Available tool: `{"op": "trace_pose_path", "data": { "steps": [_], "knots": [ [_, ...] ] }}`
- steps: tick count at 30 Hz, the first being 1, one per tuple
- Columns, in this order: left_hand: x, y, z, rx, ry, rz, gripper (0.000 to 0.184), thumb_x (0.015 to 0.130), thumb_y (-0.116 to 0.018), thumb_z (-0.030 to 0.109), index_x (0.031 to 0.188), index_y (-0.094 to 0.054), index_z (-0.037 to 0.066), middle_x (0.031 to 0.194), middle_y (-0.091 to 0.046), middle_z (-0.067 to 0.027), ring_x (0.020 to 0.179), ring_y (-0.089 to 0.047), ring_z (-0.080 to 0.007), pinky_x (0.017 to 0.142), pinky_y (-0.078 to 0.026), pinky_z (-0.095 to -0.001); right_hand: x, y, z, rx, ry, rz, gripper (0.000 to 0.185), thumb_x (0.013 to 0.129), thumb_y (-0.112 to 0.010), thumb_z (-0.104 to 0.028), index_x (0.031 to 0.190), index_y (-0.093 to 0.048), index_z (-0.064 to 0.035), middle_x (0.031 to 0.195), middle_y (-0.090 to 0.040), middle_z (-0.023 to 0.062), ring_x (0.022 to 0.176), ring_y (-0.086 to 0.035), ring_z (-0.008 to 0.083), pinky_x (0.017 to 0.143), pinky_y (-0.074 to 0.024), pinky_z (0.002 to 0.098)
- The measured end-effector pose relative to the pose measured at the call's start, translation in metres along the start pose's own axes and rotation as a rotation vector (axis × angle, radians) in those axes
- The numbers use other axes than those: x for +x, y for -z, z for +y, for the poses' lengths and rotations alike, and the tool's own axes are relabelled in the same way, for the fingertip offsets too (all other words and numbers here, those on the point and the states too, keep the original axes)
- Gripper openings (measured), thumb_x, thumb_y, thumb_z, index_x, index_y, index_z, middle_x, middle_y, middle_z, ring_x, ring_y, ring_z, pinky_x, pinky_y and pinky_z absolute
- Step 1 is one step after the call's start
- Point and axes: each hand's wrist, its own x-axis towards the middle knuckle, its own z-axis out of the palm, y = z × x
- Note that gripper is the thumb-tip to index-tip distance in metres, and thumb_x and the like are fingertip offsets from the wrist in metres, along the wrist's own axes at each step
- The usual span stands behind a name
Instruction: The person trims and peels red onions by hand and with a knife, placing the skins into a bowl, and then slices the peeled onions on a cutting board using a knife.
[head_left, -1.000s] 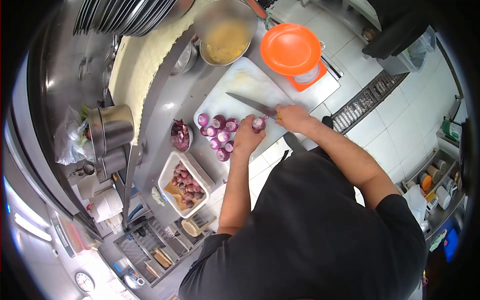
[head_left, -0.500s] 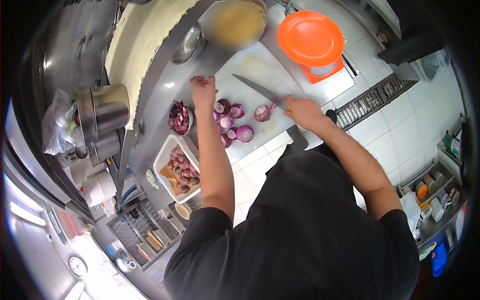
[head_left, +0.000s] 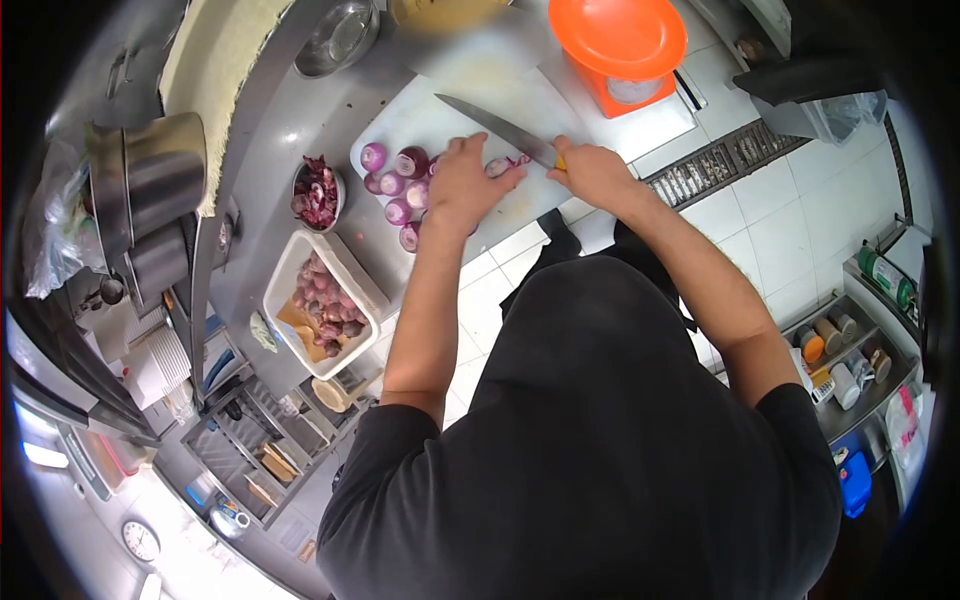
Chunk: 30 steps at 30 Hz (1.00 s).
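My right hand (head_left: 600,178) is closed around the yellow handle of a long kitchen knife (head_left: 505,130), whose blade lies low over the white cutting board (head_left: 550,95) and points up and left. My left hand (head_left: 468,185) has its fingers apart, thumb toward a red onion (head_left: 497,167) beside the knife. Whether it touches that onion I cannot tell. Several peeled red onions (head_left: 391,183) are grouped on the board to the left of this hand, some partly hidden behind it.
Left of the board stands a bowl of onion skins (head_left: 318,190). A white tub (head_left: 375,280) below it holds several unpeeled onions. An orange scale with a plate (head_left: 620,35) is at upper right, a metal bowl (head_left: 338,40) at upper left. Stacked pots (head_left: 165,170) stand farther left.
My left hand has moved right, from above the bowl of skins to the onion by the knife. My right hand keeps the knife. The camera view has shifted.
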Motion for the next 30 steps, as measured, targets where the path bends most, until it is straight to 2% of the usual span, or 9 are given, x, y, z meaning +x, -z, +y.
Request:
{"op": "trace_pose_path", "data": {
  "steps": [4, 7, 10, 13, 16, 19, 22, 28, 30],
  "knots": [
    [-0.006, -0.022, 0.013, 0.17, 0.142, -0.18, 0.078, 0.082, -0.082, 0.054, 0.139, -0.063, 0.004, 0.137, -0.065, -0.022, 0.124, -0.066, -0.0355, 0.103, -0.054, -0.047, 0.0, 0.0, -0.002, 0.007, -0.011, 0.001, 0.039, 0.101, -0.069, -0.032, 0.12, -0.055, -0.0009, 0.098, -0.075, 0.0223, 0.095, -0.073, 0.0435, 0.082, -0.0564, 0.0546],
    [-0.003, -0.028, 0.006, 0.089, 0.153, -0.217, 0.075, 0.082, -0.083, 0.049, 0.139, -0.061, 0.005, 0.133, -0.068, -0.0191, 0.122, -0.068, -0.0341, 0.102, -0.055, -0.0442, -0.001, -0.001, -0.003, -0.014, -0.019, 0.002, 0.039, 0.101, -0.069, -0.032, 0.122, -0.055, -0.0013, 0.097, -0.075, 0.0219, 0.095, -0.073, 0.0433, 0.082, -0.0563, 0.0545],
    [-0.011, -0.035, -0.005, -0.253, 0.082, 0.021, 0.067, 0.081, -0.087, 0.037, 0.134, -0.062, 0.005, 0.126, -0.072, -0.0167, 0.114, -0.072, -0.0314, 0.098, -0.056, -0.0413, -0.004, 0.001, -0.007, -0.006, -0.031, 0.01, 0.036, 0.101, -0.069, -0.031, 0.121, -0.058, -0.0029, 0.097, -0.075, 0.0219, 0.095, -0.073, 0.0433, 0.082, -0.0559, 0.0553],
    [-0.022, -0.05, -0.009, -0.464, -0.004, 0.221, 0.064, 0.078, -0.09, 0.025, 0.13, -0.06, 0.004, 0.118, -0.072, -0.018, 0.11, -0.071, -0.0308, 0.094, -0.056, -0.044, -0.014, 0.002, -0.01, 0.016, 0.036, 0.095, 0.032, 0.101, -0.068, -0.029, 0.118, -0.06, -0.004, 0.095, -0.074, 0.0223, 0.092, -0.073, 0.0438, 0.08, -0.0559, 0.0559],
    [-0.032, -0.064, -0.007, -0.524, 0.046, 0.3, 0.064, 0.076, -0.093, 0.023, 0.128, -0.06, 0.003, 0.115, -0.073, -0.016, 0.103, -0.073, -0.029, 0.089, -0.058, -0.0406, -0.028, 0.012, -0.02, 0.01, 0.04, 0.142, 0.028, 0.101, -0.068, -0.026, 0.117, -0.061, -0.0043, 0.094, -0.073, 0.0222, 0.089, -0.073, 0.0437, 0.078, -0.0563, 0.0553],
    [-0.039, -0.069, -0.002, -0.539, 0.141, 0.293, 0.064, 0.078, -0.093, 0.026, 0.127, -0.06, 0.002, 0.114, -0.074, -0.0133, 0.1, -0.074, -0.0253, 0.085, -0.058, -0.0366, -0.043, 0.017, -0.026, -0.013, 0.087, 0.193, 0.025, 0.101, -0.067, -0.024, 0.111, -0.056, -0.0047, 0.091, -0.071, 0.0204, 0.086, -0.071, 0.0443, 0.074, -0.0557, 0.0544],
    [-0.039, -0.074, 0.004, -0.474, 0.112, 0.353, 0.065, 0.078, -0.094, 0.027, 0.126, -0.059, 0.002, 0.112, -0.073, -0.014, 0.098, -0.075, -0.0253, 0.082, -0.059, -0.0377, -0.056, 0.021, -0.032, -0.075, 0.096, 0.139, 0.024, 0.102, -0.066, -0.024, 0.114, -0.057, -0.005, 0.093, -0.071, 0.0195, 0.084, -0.072, 0.0429, 0.074, -0.0566, 0.0536],
    [-0.037, -0.069, 0.012, -0.372, 0.113, 0.33, 0.062, 0.076, -0.095, 0.027, 0.12, -0.06, 0.001, 0.108, -0.073, -0.0149, 0.094, -0.075, -0.0283, 0.081, -0.059, -0.04, -0.082, 0.027, -0.039, -0.148, 0.072, 0.053, 0.025, 0.103, -0.064, -0.023, 0.119, -0.059, -0.0046, 0.093, -0.071, 0.019, 0.083, -0.073, 0.0401, 0.072, -0.058, 0.052],
    [-0.036, -0.069, 0.012, -0.348, 0.111, 0.329, 0.058, 0.076, -0.095, 0.026, 0.116, -0.061, 0.001, 0.106, -0.073, -0.0143, 0.093, -0.075, -0.0285, 0.081, -0.059, -0.0401, -0.089, 0.03, -0.04, -0.15, 0.084, 0.061, 0.019, 0.101, -0.06, -0.015, 0.116, -0.058, -0.0029, 0.091, -0.07, 0.0208, 0.083, -0.074, 0.0404, 0.071, -0.0587, 0.0506]
  ]
}}
